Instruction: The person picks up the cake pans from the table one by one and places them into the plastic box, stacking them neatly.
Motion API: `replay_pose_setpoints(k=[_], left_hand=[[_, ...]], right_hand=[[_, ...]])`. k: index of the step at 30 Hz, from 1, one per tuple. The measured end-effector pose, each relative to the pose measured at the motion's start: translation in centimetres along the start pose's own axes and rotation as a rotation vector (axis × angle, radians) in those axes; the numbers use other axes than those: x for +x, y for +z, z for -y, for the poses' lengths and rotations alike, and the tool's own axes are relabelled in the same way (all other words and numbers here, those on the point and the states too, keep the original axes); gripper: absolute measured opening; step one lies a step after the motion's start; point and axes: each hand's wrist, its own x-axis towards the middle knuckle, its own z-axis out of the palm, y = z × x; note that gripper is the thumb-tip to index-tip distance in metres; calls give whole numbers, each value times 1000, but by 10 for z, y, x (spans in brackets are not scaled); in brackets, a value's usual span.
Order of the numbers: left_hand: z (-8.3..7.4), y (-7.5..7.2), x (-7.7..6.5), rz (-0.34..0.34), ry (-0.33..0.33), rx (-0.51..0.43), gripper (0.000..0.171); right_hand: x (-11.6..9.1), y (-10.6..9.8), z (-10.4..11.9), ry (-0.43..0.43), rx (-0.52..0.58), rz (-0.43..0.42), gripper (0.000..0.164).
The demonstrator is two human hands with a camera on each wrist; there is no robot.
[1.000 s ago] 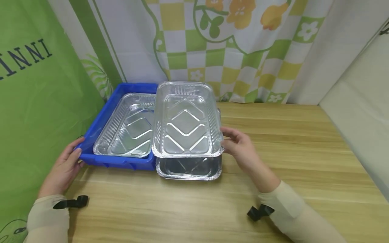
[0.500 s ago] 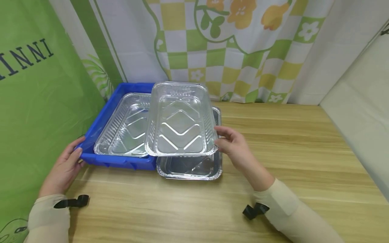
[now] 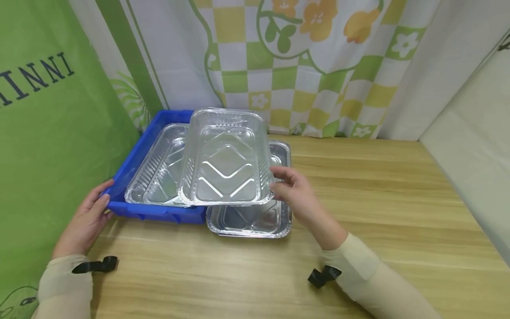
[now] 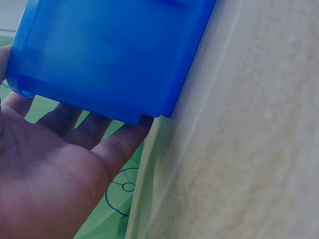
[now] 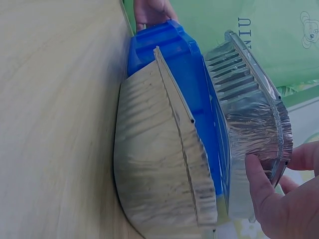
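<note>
My right hand (image 3: 292,195) pinches the right rim of a foil tray (image 3: 227,155), which it holds up and slightly tilted. That tray overlaps the blue bin (image 3: 155,213) on its left and a second foil tray (image 3: 255,221) standing on the table below. Another foil tray (image 3: 153,177) lies inside the bin, partly covered by the raised one. At the bin's near left corner, my left hand (image 3: 85,219) grips the edge, its fingers against the outer wall (image 4: 109,59) in the left wrist view. The right wrist view shows the raised tray (image 5: 249,109) apart from the table tray (image 5: 154,154).
A wooden table (image 3: 382,212) extends to the right and in front. Green fabric (image 3: 52,133) hangs close along the left side. A patterned curtain (image 3: 311,79) hangs behind, and a pale panel (image 3: 474,124) borders the right.
My right hand has moved left with the raised foil tray, bringing it further over the bin and uncovering more of the table tray. The left hand keeps its place on the bin.
</note>
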Motion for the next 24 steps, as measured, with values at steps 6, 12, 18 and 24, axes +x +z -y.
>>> replay_pose_setpoints(k=[6, 12, 18, 24], left_hand=[[-2, 1, 1, -3, -27, 22, 49], [-3, 2, 0, -5, -41, 26, 50], [-1, 1, 0, -8, -47, 38, 50], [0, 2, -2, -4, -39, 35, 50]], right_hand=[[2, 10, 2, -15, 39, 5, 50], [7, 21, 2, -17, 79, 14, 50], [13, 33, -1, -30, 98, -1, 48], [15, 44, 1, -34, 104, -13, 45]])
